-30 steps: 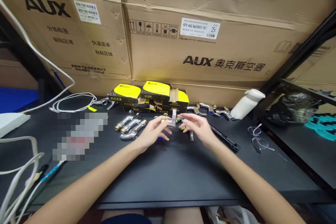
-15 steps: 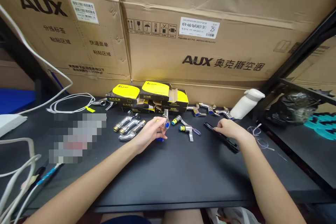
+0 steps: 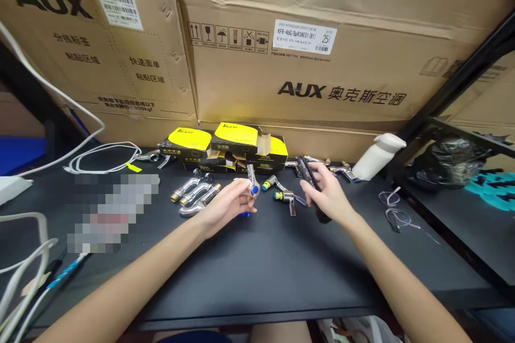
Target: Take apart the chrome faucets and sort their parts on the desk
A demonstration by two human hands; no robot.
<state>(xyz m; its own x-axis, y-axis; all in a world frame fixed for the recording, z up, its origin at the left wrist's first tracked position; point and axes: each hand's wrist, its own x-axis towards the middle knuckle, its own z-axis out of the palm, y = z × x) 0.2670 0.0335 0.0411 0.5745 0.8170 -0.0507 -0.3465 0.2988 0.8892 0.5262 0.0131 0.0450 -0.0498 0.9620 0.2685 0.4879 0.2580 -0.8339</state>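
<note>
My left hand (image 3: pixel 230 206) pinches a chrome faucet handle (image 3: pixel 252 179) with a blue round mark, raised above the black table. Wrapped in my right hand (image 3: pixel 328 193) is a long black object (image 3: pixel 308 174), tilted up to the left. Two chrome pieces with yellow and blue ends, a farther one (image 3: pixel 273 182) and a nearer one (image 3: pixel 287 196), lie between my hands. A small blue item (image 3: pixel 244 214) is partly hidden under my left hand. Left of that hand lie several chrome pipe fittings (image 3: pixel 197 193).
Yellow and black boxes (image 3: pixel 235 135) are stacked at the back, before large cardboard boxes (image 3: pixel 322 0). A white bottle (image 3: pixel 376 158), more chrome parts (image 3: pixel 344 171) and glasses (image 3: pixel 398 218) are at the right. White cables (image 3: pixel 100 155) and a blurred patch (image 3: pixel 116 209) lie left.
My right hand has lifted the black object off the table and moved it left, turning it more upright. My left hand still holds the handle, now tilted a little differently. The view has shifted slightly.
</note>
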